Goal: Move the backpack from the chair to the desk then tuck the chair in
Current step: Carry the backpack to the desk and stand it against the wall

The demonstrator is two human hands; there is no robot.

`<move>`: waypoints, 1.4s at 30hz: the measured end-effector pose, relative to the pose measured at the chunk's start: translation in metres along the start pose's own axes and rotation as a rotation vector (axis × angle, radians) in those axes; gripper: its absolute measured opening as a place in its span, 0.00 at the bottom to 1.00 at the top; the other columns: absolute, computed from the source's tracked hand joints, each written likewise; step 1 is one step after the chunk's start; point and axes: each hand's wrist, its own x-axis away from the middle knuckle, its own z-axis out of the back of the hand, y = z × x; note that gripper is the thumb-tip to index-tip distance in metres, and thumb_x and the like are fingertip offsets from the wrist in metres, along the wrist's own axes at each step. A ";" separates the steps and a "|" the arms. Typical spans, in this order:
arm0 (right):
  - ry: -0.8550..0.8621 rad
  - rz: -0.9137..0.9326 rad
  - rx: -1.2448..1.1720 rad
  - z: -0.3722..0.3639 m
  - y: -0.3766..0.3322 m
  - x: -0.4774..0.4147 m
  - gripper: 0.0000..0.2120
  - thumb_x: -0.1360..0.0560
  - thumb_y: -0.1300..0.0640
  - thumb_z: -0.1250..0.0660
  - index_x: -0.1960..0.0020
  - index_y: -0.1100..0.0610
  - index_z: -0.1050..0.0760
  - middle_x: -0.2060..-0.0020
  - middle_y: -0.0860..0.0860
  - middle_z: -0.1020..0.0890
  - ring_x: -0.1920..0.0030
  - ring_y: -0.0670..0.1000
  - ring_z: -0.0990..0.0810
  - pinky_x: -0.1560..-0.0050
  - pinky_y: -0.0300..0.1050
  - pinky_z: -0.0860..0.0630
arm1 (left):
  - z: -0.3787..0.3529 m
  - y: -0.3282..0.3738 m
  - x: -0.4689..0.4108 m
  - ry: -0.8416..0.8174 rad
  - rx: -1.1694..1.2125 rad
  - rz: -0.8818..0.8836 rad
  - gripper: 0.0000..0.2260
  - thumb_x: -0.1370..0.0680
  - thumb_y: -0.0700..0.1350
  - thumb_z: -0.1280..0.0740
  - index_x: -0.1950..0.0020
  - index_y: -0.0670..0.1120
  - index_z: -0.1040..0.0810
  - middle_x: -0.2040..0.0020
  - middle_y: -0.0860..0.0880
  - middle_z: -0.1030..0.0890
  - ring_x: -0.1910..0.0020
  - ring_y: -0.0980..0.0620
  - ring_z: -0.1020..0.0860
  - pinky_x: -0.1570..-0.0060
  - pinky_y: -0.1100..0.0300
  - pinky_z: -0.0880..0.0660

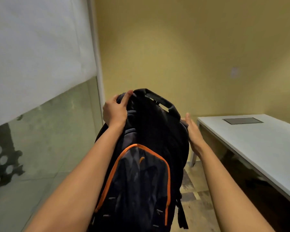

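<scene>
The backpack (pixel 146 173) runs off the bottom edge — its base unseen. Behind the backpack, the right hand (pixel 193 133) hides its fingertips — that grip unclear. The table (pixel 264 143) is cut off at right.

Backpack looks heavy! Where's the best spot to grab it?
Probably the black top handle of the backpack, reached from above: it arches up clear and open. The left hand grips the top; the right hand presses its side.
</scene>
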 end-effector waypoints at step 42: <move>0.797 0.375 0.077 0.128 0.083 -0.581 0.14 0.22 0.48 0.39 0.44 0.55 0.23 0.57 0.42 0.21 0.50 0.48 0.22 0.48 0.45 0.26 | -0.617 -0.205 -0.242 -0.517 0.478 0.066 0.22 0.28 0.63 0.37 0.39 0.53 0.30 0.45 0.56 0.23 0.45 0.58 0.25 0.48 0.66 0.30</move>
